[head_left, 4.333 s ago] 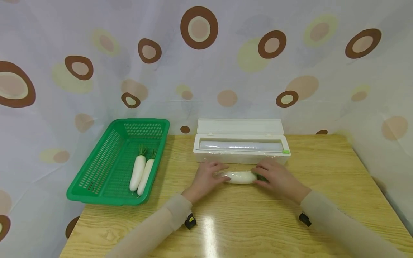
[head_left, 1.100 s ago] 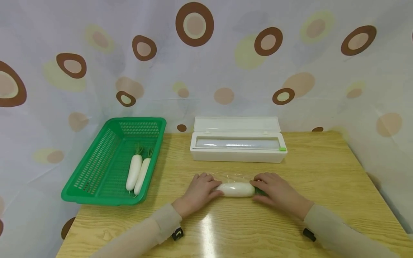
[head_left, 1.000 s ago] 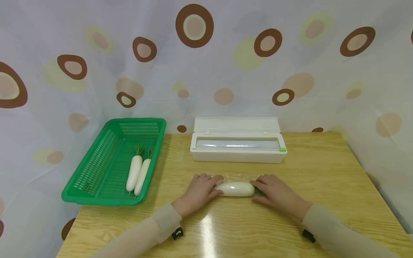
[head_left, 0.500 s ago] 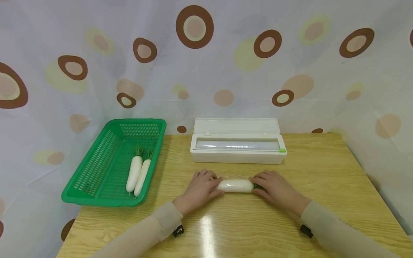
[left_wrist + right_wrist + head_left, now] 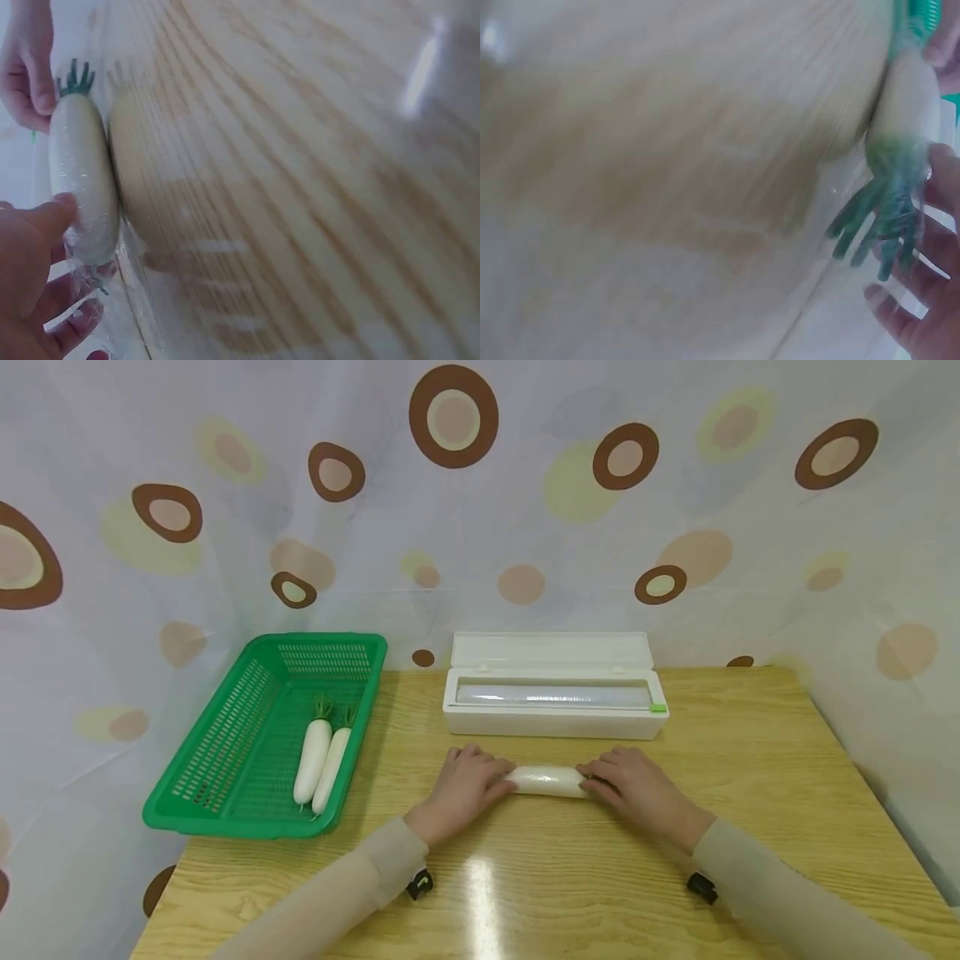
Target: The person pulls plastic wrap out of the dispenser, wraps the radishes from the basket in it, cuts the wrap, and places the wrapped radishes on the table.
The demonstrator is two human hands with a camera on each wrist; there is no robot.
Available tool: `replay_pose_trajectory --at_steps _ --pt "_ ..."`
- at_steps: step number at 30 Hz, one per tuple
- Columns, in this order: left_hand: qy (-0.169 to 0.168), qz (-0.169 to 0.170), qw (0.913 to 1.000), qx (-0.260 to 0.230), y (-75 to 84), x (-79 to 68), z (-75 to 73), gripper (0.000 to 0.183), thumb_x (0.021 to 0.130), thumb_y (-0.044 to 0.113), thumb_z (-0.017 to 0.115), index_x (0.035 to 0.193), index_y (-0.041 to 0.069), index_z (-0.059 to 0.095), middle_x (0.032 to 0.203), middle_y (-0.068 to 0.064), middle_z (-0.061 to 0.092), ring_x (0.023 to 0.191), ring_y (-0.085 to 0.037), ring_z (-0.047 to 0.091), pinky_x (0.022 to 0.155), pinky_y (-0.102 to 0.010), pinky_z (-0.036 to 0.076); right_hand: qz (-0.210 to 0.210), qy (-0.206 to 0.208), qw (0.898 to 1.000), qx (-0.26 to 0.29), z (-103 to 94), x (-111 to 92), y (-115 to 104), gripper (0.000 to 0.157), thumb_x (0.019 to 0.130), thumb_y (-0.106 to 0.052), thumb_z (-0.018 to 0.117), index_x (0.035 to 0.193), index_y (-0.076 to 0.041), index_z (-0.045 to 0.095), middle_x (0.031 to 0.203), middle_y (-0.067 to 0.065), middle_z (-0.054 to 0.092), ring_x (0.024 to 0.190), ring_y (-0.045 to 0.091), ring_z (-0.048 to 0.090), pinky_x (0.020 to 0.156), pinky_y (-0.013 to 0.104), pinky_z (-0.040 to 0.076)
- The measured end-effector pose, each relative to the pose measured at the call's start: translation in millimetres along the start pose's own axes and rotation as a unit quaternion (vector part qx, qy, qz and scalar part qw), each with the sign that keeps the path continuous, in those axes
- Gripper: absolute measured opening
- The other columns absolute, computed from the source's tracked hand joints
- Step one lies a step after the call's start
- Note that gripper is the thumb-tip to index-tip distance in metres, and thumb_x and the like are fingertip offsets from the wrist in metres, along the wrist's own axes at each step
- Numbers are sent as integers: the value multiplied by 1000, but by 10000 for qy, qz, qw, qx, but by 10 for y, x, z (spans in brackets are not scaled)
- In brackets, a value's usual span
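Note:
A white radish (image 5: 547, 781) wrapped in clear cling film lies crosswise on the table, held between both hands. The left hand (image 5: 463, 789) grips its root end, thumb on the near side; the left wrist view shows film bunched at the fingers beside the thin root tip. At the leafy end, the right hand (image 5: 637, 789) holds the radish with its thumb against it. Cut green stems (image 5: 889, 217) lie under film in the right wrist view, near that hand's fingers. In the head view the hands mostly hide both ends.
Behind the hands stands a white cling film box (image 5: 555, 724), lid raised, with a film roll (image 5: 555, 696) inside and a green slider at its right end. A green basket (image 5: 161, 822) at the left holds two more radishes (image 5: 312, 760). A patterned curtain (image 5: 517, 527) backs the table.
The radish first came away from the box toward the person, then over the last second rolled back toward it with both hands. The loose film seen behind it has wound onto it.

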State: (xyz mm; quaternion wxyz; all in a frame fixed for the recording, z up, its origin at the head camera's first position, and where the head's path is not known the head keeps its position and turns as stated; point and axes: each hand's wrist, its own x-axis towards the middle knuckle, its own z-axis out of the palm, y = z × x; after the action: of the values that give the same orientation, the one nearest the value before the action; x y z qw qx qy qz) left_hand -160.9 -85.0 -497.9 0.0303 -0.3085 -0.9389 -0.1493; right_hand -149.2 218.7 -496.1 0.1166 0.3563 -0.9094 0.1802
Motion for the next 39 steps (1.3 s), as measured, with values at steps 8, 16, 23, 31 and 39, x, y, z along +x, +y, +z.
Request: replay_pose_trajectory --at_steps 8,16,23,31,39 --pt "-209 62 9985 500 -50 71 58 50 101 33 71 147 16 60 124 -3 66 113 -23 55 90 -40 41 562 -500 9971 -97 -12 75 -6 44 91 -29 81 124 -1 72 109 9 70 102 29 63 93 52 51" --pt "-296 172 9993 -136 -66 -6 75 49 92 38 79 136 19 66 108 3 73 96 -16 55 91 -40 41 162 -896 9945 510 -37 47 97 37 91 -29 82 116 -2 77 98 -2 65 91 16 57 81 39 50" --pt "-718 476 9882 -1264 -56 -117 17 34 90 37 82 118 21 73 98 9 72 89 -10 49 92 -38 39 -7 -1467 9836 1047 -156 -37 124 46 95 -34 76 127 0 72 97 -6 66 86 9 53 73 32 47" --pt "-508 473 9940 -846 -101 -88 0 38 96 40 75 127 18 75 110 2 70 99 -16 55 89 -39 43 -363 -628 9971 230 -130 -59 51 40 92 -26 80 126 -6 73 110 3 71 100 23 65 86 48 53" --pt "-532 335 9960 -633 -95 2 -12 35 101 39 68 131 20 66 117 1 72 108 -20 59 99 -46 41 -233 -688 9967 -350 -78 -73 18 50 89 -29 83 127 0 71 111 8 69 106 30 63 93 51 51"
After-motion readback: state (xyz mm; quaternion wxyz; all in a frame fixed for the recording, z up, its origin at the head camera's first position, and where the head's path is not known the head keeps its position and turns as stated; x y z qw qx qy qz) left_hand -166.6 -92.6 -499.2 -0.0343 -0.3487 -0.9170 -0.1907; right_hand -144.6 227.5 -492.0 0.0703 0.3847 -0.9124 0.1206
